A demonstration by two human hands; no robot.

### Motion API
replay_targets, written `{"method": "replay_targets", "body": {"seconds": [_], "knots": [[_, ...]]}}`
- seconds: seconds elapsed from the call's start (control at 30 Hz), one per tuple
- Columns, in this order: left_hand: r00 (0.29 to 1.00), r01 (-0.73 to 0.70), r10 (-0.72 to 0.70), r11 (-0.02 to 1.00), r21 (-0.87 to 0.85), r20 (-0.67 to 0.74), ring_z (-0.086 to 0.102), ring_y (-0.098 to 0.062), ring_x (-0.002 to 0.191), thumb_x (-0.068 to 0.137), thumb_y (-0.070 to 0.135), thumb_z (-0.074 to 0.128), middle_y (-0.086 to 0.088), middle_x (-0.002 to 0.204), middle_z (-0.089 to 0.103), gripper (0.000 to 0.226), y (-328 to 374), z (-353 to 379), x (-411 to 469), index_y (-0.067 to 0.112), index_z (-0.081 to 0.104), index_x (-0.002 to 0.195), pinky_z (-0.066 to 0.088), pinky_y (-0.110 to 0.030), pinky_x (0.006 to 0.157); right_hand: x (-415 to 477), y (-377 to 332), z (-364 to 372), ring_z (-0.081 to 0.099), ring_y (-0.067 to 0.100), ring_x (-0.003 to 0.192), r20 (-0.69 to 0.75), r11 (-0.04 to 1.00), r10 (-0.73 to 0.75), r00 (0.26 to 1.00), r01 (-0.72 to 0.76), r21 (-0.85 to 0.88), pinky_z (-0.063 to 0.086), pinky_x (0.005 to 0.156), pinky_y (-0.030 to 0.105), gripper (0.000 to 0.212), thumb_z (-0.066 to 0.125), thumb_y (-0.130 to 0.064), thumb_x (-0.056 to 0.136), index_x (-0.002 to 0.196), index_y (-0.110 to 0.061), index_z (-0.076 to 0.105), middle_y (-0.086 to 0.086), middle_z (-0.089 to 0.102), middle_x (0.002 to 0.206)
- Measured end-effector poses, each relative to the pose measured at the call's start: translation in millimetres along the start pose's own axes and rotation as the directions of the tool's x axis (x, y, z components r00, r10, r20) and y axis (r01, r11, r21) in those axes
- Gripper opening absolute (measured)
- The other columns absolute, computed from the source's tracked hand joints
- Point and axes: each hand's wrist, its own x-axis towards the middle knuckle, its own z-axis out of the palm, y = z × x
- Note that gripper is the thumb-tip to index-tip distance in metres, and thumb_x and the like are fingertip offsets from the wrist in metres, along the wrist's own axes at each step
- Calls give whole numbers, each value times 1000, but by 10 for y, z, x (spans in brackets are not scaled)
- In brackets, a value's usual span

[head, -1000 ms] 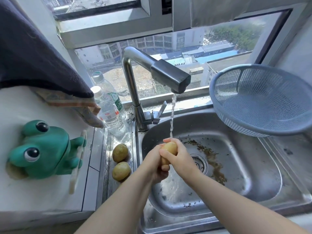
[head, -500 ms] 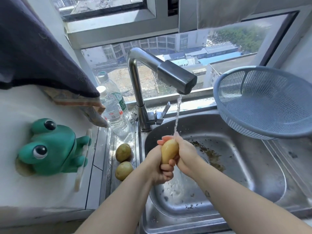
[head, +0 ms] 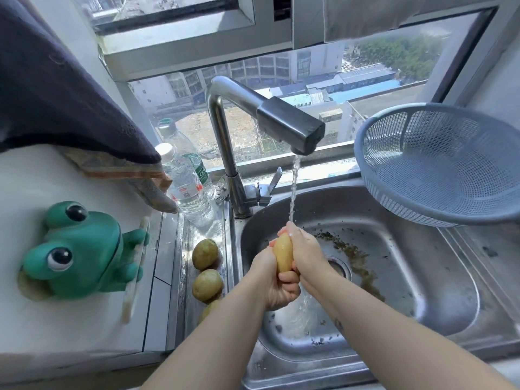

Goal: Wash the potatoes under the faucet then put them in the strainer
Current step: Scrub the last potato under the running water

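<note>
Together our left hand (head: 274, 280) and right hand (head: 305, 250) curl tight around one potato (head: 283, 253), holding it under the thin water falling from the faucet (head: 287, 123) into the sink (head: 422, 277). More potatoes (head: 205, 250) lie on the ledge just left of the sink. The blue strainer (head: 439, 164) sits tilted at the far right corner.

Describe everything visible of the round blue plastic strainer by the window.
The round blue-grey plastic strainer has fine mesh walls, a solid rim and a slotted band beneath. Empty and tilted, opening toward the camera, it rests on the back right ledge of the stainless steel sink, below the window. The frame's right edge cuts it off.
</note>
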Motion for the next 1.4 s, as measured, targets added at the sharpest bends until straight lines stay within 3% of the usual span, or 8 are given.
{"method": "replay_targets", "body": {"seconds": [0.13, 0.3, 0.47, 0.7, 0.87, 1.07, 1.3, 1.4], "knots": [[988, -135, 135, 991, 12, -71, 29, -6, 31, 101, 35, 32, -3, 52, 47, 26, -44, 0, -12, 21, 49, 88, 19, -12, 34, 83, 22, -2, 58, 17, 55, -46, 988, 128, 991, -124, 88, 46, 63, 29, 42, 34, -35, 100, 75, -14, 61, 4, 70, 66], [943, -332, 332, 924, 191, 35, 43, -8, 46, 102, 42, 35, -6, 70, 59, 36, -73, -15, -56, 16, 59, 100, 35, -16, 42, 61, -56, -133, 61, 16, 58, -95, 995, 97, 991, -95, 33, 49, 48, 24, 46, 33, -33, 101, 72, -16, 65, 5, 70, 71], [784, -509, 616, 561, 653, 82, 61, -15, 82, 97, 29, 53, -5, 108, 64, 21, 60, -171, -19, 26, 57, 118, 44, -21, 61, 41, -60, -367, 67, 28, 91, 106, 993, 34, 994, -22, -117, 59, 71, 37, 26, 42, -23, 100, 107, -12, 65, 16, 65, 107], [840, -540, 538, 818, 196, 69, 61, -23, 107, 95, 21, 56, -13, 129, 53, 39, -24, -51, 12, 19, 43, 132, 55, -27, 73, -13, -154, -625, 71, 23, 87, 381, 979, 149, 913, -82, -185, 58, 74, 25, 23, 57, -21, 93, 105, -4, 66, 19, 71, 99], [825, -565, 562, 819, 101, 58, 61, -30, 94, 96, 10, 53, -18, 113, 55, 31, -156, 58, 88, 18, 41, 124, 52, -37, 69, -72, -190, -665, 71, 22, 79, 388, 894, 60, 920, 123, -431, 58, 72, 28, 19, 69, -10, 84, 96, 5, 67, 17, 71, 88], [745, -627, 615, 778, 44, -256, 54, -17, 65, 100, 20, 47, -8, 72, 58, 28, -52, 247, 189, 7, 56, 77, 47, -33, 63, -156, -207, -537, 62, 16, 94, 330, 473, -282, 901, 430, -769, 49, 83, 28, 39, 74, -28, 75, 111, -16, 67, 2, 69, 103], [922, -387, 333, 819, -423, -199, 55, -20, 65, 104, 26, 38, -9, 70, 59, 29, 121, 324, 67, 8, 53, 87, 52, -35, 68, -152, -285, -616, 62, 13, 93, 322, 503, -280, 904, 424, -753, 48, 82, 24, 43, 79, -28, 73, 112, -15, 66, -1, 68, 103], [891, -453, 437, 855, -252, -119, 58, -22, 82, 104, 29, 38, -5, 94, 61, 23, 69, 336, 60, 13, 55, 100, 49, -44, 88, -128, -312, -629, 68, 19, 80, 306, 788, -139, 942, 292, -541, 56, 78, 30, 24, 74, -15, 79, 100, -4, 69, 16, 72, 92]]}}
